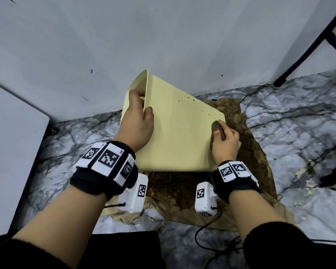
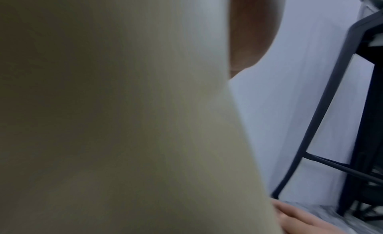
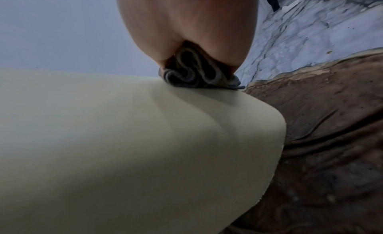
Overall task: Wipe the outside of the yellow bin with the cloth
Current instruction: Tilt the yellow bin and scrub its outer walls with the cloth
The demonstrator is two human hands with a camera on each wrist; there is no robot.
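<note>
The pale yellow bin (image 1: 178,133) lies tipped on its side on the floor, its open mouth facing left. Small dark specks dot its upper face near the far right corner. My left hand (image 1: 139,113) grips the bin's rim (image 1: 145,90), fingers curled inside and thumb on the outer face. My right hand (image 1: 224,141) holds a bunched grey cloth (image 1: 217,127) and presses it onto the bin's right edge. In the right wrist view the folded cloth (image 3: 192,73) sits squeezed under the palm against the bin (image 3: 103,139). The left wrist view is filled by the blurred bin wall (image 2: 124,122).
A stained brown rag (image 1: 250,152) is spread on the marble floor (image 1: 299,123) under the bin. A grey wall (image 1: 163,35) stands right behind. Black chair legs (image 1: 308,49) rise at the right, and a white panel (image 1: 14,142) stands at the left.
</note>
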